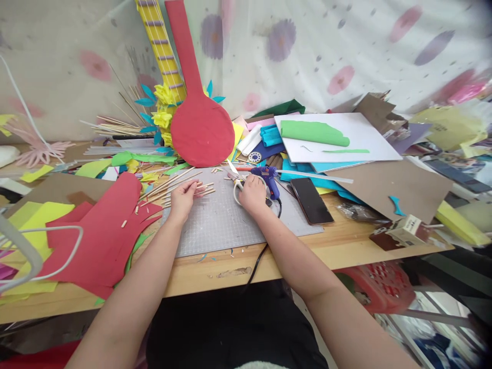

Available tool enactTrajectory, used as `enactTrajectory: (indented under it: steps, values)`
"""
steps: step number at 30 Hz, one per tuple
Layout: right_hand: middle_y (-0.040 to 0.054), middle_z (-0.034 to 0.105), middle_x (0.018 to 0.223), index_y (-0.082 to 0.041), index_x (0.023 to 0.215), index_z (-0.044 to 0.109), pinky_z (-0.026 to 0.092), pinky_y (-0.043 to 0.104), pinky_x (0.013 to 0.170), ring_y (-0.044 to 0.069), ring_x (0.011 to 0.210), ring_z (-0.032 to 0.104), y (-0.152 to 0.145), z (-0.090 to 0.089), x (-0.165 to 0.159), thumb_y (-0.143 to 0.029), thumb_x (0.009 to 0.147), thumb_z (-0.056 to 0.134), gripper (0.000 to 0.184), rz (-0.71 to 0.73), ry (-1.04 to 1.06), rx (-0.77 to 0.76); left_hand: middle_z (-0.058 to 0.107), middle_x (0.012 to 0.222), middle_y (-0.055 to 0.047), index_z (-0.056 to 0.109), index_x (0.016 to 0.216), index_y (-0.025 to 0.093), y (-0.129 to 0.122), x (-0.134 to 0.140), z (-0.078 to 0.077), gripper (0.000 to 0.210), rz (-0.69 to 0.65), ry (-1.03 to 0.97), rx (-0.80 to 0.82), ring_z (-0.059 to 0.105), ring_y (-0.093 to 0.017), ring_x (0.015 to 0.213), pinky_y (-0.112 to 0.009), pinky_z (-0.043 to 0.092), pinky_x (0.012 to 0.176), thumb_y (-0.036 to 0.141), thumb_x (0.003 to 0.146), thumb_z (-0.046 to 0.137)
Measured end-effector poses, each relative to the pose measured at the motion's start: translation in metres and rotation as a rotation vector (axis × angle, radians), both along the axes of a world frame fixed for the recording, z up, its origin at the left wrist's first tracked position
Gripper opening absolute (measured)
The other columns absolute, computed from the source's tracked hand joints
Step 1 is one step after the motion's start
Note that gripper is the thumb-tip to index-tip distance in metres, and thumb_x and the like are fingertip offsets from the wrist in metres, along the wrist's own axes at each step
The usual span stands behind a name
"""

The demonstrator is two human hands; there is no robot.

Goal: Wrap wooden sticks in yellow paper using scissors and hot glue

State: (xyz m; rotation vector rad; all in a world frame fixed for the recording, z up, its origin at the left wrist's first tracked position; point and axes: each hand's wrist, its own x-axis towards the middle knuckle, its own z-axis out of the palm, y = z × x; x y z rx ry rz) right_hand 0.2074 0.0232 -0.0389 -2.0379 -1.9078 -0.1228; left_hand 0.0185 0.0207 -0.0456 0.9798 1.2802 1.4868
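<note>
Several thin wooden sticks [205, 188] poke out to the right of my left hand [183, 199], whose thumb and fingers are pinched round them. More sticks [163, 192] lie in a loose bundle just behind and left of that hand. My right hand [252, 193] is closed over a pair of scissors with white handles [237, 190]; part of the handles and the blades is hidden under the fingers. Right beside it rests a blue glue gun [269, 178], a clear glue stick [315, 176] projecting from its back. Both hands are above the grey cutting mat [219, 230].
Behind the mat stands a red paper-covered banjo shape [202, 130] next to a yellow strip with purple rungs [163, 51]. A phone [311, 200] lies on the right. Red paper [100, 241] covers the left side. The glue gun's black cord [258, 264] hangs over the table edge.
</note>
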Motion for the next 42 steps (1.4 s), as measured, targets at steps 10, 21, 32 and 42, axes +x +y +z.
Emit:
enactTrajectory:
  steps: [10, 21, 32, 42]
  values:
    - [0.0186, 0.055, 0.1, -0.006, 0.098, 0.047, 0.037, 0.034, 0.08, 0.026, 0.094, 0.051, 0.004, -0.006, 0.0, -0.02, 0.076, 0.05, 0.027, 0.02, 0.044, 0.062, 0.052, 0.044, -0.001, 0.067, 0.07, 0.014, 0.016, -0.053, 0.054, 0.015, -0.289, 0.156, -0.111, 0.047, -0.009, 0.038, -0.02, 0.042, 0.041, 0.021, 0.068, 0.054]
    - [0.0182, 0.055, 0.101, -0.006, 0.099, 0.048, 0.036, 0.035, 0.081, 0.027, 0.094, 0.05, 0.002, -0.008, -0.001, -0.024, 0.076, 0.051, 0.029, 0.065, 0.078, 0.094, 0.064, 0.058, -0.011, 0.072, 0.081, 0.019, 0.031, -0.096, 0.079, 0.037, -0.775, 0.605, -0.516, 0.054, -0.018, 0.041, -0.026, 0.04, 0.036, 0.042, 0.052, 0.071]
    - [0.0169, 0.055, 0.106, -0.007, 0.103, 0.05, 0.036, 0.035, 0.085, 0.026, 0.1, 0.048, 0.004, -0.008, -0.005, -0.02, 0.079, 0.048, 0.028, 0.171, 0.19, 0.077, 0.063, 0.064, -0.003, 0.062, 0.074, 0.019, 0.047, -0.049, 0.049, 0.013, -0.13, 0.932, 0.013, 0.056, -0.016, 0.056, -0.027, 0.043, 0.056, 0.03, 0.068, 0.057]
    - [0.0135, 0.057, 0.11, -0.012, 0.106, 0.054, 0.039, 0.034, 0.086, 0.024, 0.103, 0.051, 0.003, -0.003, 0.001, -0.022, 0.078, 0.051, 0.03, 0.214, 0.273, 0.0, 0.06, 0.091, -0.013, 0.061, 0.085, 0.017, 0.051, -0.03, 0.013, 0.016, 0.124, 1.291, 0.008, 0.054, -0.028, 0.096, -0.039, 0.04, 0.083, 0.021, 0.071, 0.054]
